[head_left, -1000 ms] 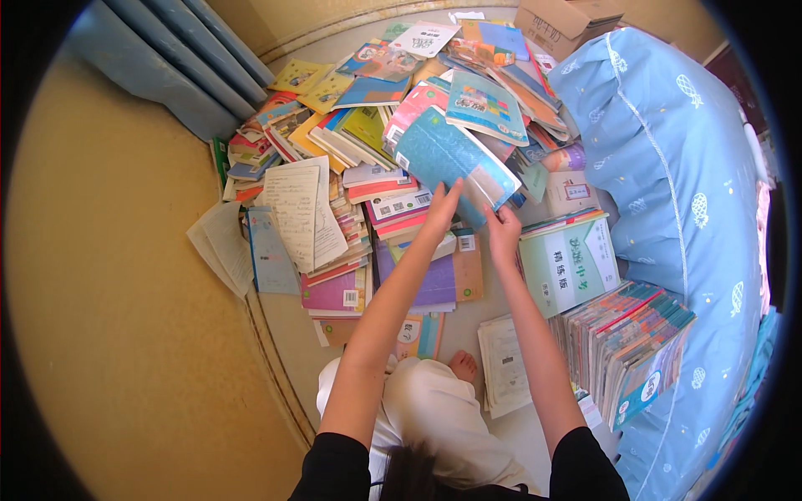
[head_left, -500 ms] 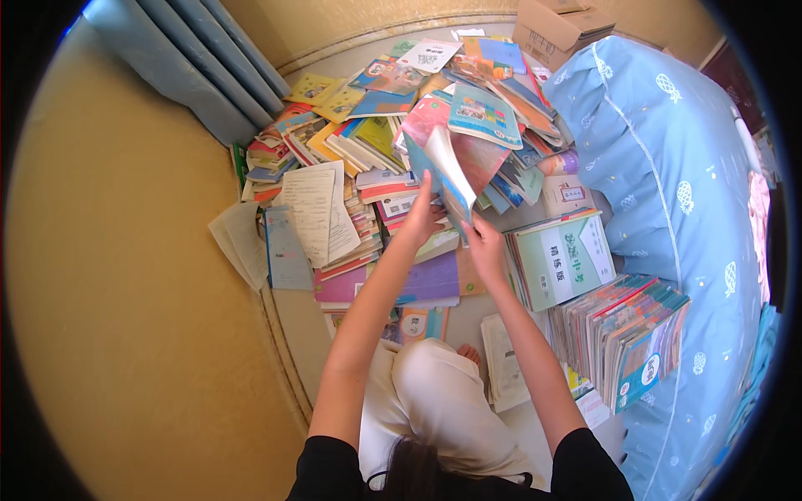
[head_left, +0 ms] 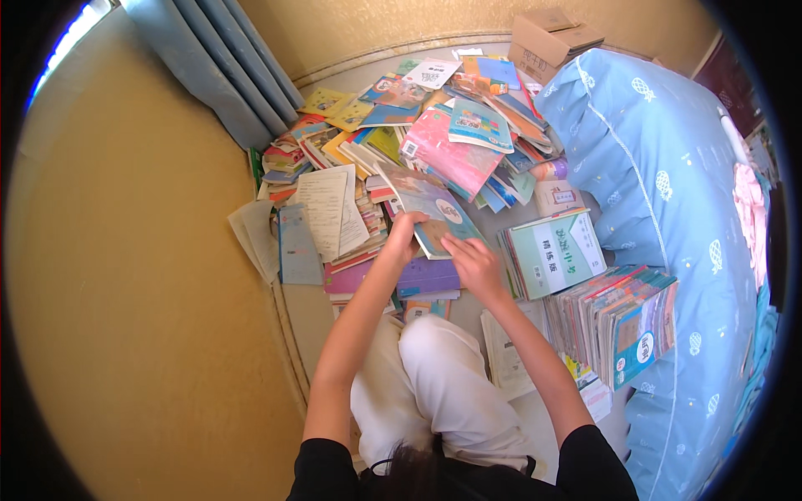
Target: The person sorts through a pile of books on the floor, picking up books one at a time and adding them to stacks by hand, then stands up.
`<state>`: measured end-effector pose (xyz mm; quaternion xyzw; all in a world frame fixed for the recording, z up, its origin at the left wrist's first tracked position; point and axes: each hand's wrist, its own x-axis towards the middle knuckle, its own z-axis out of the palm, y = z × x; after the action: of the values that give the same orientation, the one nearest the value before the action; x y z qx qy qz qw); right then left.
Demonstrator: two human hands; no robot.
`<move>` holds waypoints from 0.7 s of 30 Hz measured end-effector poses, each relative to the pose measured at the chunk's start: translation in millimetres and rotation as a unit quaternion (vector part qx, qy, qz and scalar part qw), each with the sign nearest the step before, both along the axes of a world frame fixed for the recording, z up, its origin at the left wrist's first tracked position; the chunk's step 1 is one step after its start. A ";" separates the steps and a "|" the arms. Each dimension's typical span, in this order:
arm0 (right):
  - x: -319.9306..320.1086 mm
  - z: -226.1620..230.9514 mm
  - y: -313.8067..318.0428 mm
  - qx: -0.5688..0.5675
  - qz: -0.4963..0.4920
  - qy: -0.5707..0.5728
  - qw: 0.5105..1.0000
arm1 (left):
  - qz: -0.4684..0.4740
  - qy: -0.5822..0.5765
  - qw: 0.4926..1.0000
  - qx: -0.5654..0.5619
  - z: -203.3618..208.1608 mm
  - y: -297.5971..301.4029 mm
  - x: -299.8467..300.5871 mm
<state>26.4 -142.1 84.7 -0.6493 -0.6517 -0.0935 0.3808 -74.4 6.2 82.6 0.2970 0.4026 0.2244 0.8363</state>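
Note:
Over the near side of a heap of books, I hold a thin closed textbook with a purple and teal cover. My left hand grips its lower left edge. My right hand is at its lower edge, fingers lying on the cover; the thumb is hidden. Just beyond lies a pink book with a blue textbook on top of it. Beneath the held book is a purple folder-like book. Right of my right hand stands a row of books with a green-and-white front cover.
A tightly packed row of upright textbooks sits at the right, by a blue patterned cloth cover. Loose papers lie on the left stack. A cardboard box stands far right; a grey-blue curtain hangs left, by the yellow wall.
The textbook, partly open and upright before, is now closed and tilted flatter, its cover facing up. Both hands have come lower and nearer to me. The pink book behind shows more fully.

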 end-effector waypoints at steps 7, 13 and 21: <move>-14.3 46.7 -41.6 -0.011 0.059 0.042 0.997 | -0.015 -0.060 0.996 0.072 51.9 -33.4 -24.7; -12.0 56.9 -85.9 0.043 -0.011 0.183 0.982 | -0.063 -0.046 0.991 0.113 119.8 -74.0 -44.2; 15.7 75.0 -118.3 -0.082 0.041 0.726 0.682 | -0.121 -0.111 0.978 0.125 160.5 -117.3 -68.2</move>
<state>42.0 -260.5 159.7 -0.5149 -0.2024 0.4766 0.6831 -142.6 -111.0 243.1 0.4190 0.2371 0.2021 0.8529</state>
